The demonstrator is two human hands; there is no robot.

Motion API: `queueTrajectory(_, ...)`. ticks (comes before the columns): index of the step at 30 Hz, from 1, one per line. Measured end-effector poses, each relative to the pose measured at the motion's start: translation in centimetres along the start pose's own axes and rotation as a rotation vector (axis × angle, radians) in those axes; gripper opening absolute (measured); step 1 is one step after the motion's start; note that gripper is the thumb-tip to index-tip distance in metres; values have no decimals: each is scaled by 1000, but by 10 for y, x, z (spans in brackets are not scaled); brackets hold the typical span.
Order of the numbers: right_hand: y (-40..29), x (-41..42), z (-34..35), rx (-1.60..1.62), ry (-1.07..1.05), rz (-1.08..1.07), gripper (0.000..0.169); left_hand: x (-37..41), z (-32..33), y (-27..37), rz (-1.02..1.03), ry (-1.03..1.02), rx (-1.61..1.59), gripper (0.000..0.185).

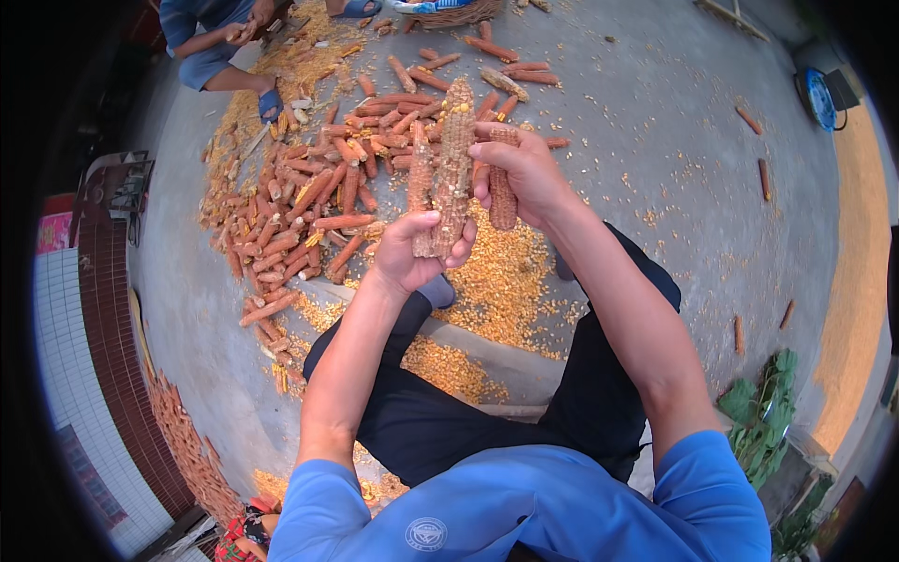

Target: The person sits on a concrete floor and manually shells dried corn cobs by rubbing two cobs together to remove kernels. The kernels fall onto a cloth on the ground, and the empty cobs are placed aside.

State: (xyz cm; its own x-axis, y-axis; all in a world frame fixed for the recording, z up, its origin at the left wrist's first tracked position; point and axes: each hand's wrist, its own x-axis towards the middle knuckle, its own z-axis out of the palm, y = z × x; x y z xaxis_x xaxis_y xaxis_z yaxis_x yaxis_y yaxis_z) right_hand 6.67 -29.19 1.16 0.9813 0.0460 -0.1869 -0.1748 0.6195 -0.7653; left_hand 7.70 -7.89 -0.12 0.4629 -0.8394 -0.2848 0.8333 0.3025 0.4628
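In my left hand (425, 246) I grip two corn cobs side by side: a long pale cob (455, 161) with a few yellow kernels near its tip, and a shorter reddish cob (420, 168) at its left. My right hand (520, 172) holds another reddish, bare cob (503, 190) upright, its thumb and forefinger at the pale cob's right edge. Beneath both hands, loose yellow corn kernels (506, 288) lie spread on the ground between my legs. A large heap of reddish corn cobs (309, 190) lies to the left and ahead.
Another person (218, 42) sits at the upper left, hands together, by scattered kernels and husks. A wicker basket (456, 15) stands at the top. More cobs (186, 435) are piled at lower left. Leafy green plants (762, 407) and a strip of spread grain (860, 281) lie at the right.
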Motion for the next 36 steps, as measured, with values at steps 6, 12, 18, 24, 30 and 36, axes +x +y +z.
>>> queueTrajectory(6,1,-3,2,-223,141,-75,41,7,-4,-11,44,206,272,37)
queueTrajectory(12,2,6,-6,-158,230,-139,35,15,2,-19,291,524,741,17)
queueTrajectory(18,1,7,-11,-111,249,-121,17,15,-9,-21,408,550,929,13)
queueTrajectory(24,1,7,-12,-115,276,-77,18,10,6,-15,237,519,707,11)
queueTrajectory(30,2,6,-3,-109,288,-83,17,11,-14,-16,397,582,973,11)
queueTrajectory(36,-2,6,-9,-91,273,-50,20,6,1,-11,202,488,679,9)
